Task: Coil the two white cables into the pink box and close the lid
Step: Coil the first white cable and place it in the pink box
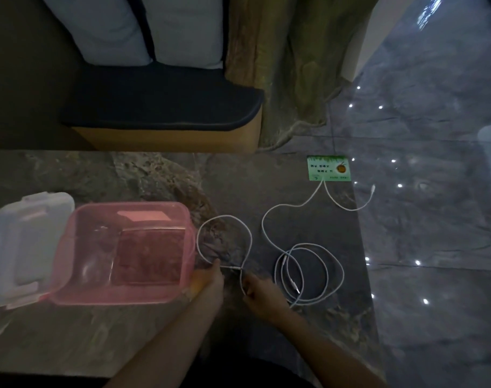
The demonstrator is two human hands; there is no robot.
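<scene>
The pink box (79, 275) stands open on the stone table, its clear lid (23, 247) folded out to the left. Just right of the box, one white cable (224, 218) forms a single loop. My left hand (210, 281) pinches that cable near its plug end, beside the box's right wall. My right hand (262, 295) grips the same cable a little further right, where it crosses itself. A second white cable (320, 247) lies partly coiled to the right; its loose tail runs up over a green card and off the table edge.
A green card (329, 168) lies at the table's (266, 177) far right corner. The table's right edge drops to a glossy dark floor (434, 219). Behind the table stands a bench with a dark cushion (160, 105) and pale pillows.
</scene>
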